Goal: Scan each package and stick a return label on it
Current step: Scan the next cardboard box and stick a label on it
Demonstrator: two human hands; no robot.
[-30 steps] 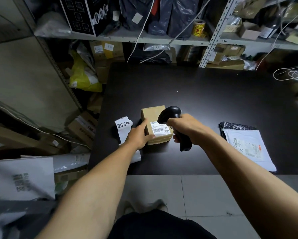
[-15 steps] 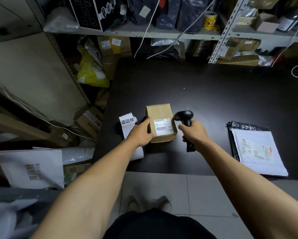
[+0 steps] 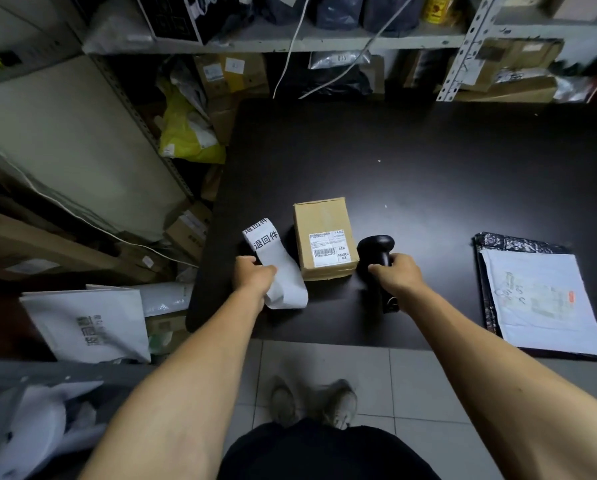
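A small brown cardboard box with a white shipping label on top lies on the dark table. Left of it lies a white strip of return labels printed with black characters, and my left hand grips the strip's left side. My right hand holds the black barcode scanner by its handle just right of the box, low at the table surface.
A stack of mailers, white on top of black, lies at the table's right front edge. Metal shelves packed with parcels stand behind the table. A yellow bag, boxes and white mailers crowd the floor at left.
My left hand left the box and took hold of the label strip. My right hand lowered the scanner from over the box down to the table at the box's right.
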